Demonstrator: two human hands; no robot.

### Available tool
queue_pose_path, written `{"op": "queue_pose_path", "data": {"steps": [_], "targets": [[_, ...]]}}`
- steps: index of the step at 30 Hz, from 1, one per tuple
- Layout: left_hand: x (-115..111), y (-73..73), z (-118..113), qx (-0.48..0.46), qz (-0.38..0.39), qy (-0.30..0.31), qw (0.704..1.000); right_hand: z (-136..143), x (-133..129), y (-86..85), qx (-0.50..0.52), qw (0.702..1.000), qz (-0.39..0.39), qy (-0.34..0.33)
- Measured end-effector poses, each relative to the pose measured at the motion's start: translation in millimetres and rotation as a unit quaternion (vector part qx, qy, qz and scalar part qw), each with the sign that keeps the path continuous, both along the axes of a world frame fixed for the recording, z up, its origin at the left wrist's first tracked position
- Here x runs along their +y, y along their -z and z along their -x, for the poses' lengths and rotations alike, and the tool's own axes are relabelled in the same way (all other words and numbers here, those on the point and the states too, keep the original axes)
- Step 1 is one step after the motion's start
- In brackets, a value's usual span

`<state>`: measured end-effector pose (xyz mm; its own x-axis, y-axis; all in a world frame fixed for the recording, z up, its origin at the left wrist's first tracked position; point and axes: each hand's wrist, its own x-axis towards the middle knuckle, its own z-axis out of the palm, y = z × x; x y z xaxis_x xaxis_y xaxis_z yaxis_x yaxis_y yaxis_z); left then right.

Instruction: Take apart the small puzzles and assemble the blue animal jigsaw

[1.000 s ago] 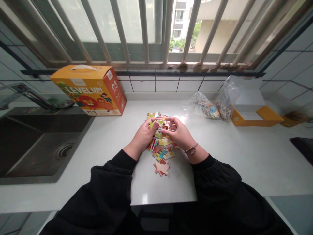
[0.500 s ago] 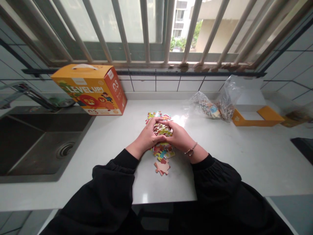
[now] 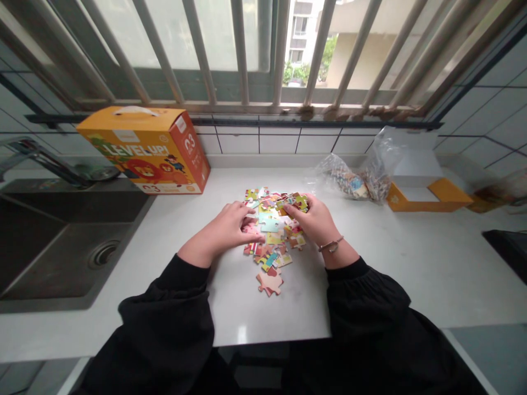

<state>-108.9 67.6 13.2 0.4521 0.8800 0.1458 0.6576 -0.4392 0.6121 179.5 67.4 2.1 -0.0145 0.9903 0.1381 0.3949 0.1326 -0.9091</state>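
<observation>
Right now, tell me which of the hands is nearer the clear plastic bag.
Right. The right hand holds puzzle pieces just left of the clear plastic bag; the left hand is farther left, at the pile's left side.

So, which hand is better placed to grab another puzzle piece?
Probably the left hand: it is open at the edge of the pile, while the right hand holds a stack of pieces.

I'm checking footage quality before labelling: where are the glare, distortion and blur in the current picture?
Head view: the window looks pale and bright; head view: a small glare spot marks the countertop near its front edge; head view: the window bars splay outward, and the far right edge looks smeared; head view: puzzle pieces keep fairly clear outlines.
</observation>
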Motion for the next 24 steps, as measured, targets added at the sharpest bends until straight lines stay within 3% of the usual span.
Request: {"op": "queue_pose_path", "data": {"steps": [4,8,14,20,22,24], "targets": [[4.1,9.2,8.5,0.076,0.020,0.022,0.997,0.9,0.0,-0.9,0.000,0.997,0.022,-0.070],[6.9,10.8,8.4,0.052,0.027,0.025,0.998,8.0,-4.9,-5.7,-0.027,0.986,0.015,-0.164],[4.7,3.4,8.6,-0.016,0.093,-0.004,0.995,8.4,-6.2,-4.3,-0.001,0.983,0.041,-0.178],[-0.8,1.3,0.3,-0.139,0.164,-0.057,0.975,12.1,-8.4,-4.3,0.083,0.968,0.076,-0.223],[-2.4,5.0,-8.4,-0.220,0.190,-0.083,0.953,16.2,-10.1,-4.7,0.121,0.961,0.082,-0.236],[-4.5,9.9,-19.2,-0.318,0.238,-0.093,0.913,21.1,-11.6,-3.6,0.144,0.955,0.087,-0.243]]}}
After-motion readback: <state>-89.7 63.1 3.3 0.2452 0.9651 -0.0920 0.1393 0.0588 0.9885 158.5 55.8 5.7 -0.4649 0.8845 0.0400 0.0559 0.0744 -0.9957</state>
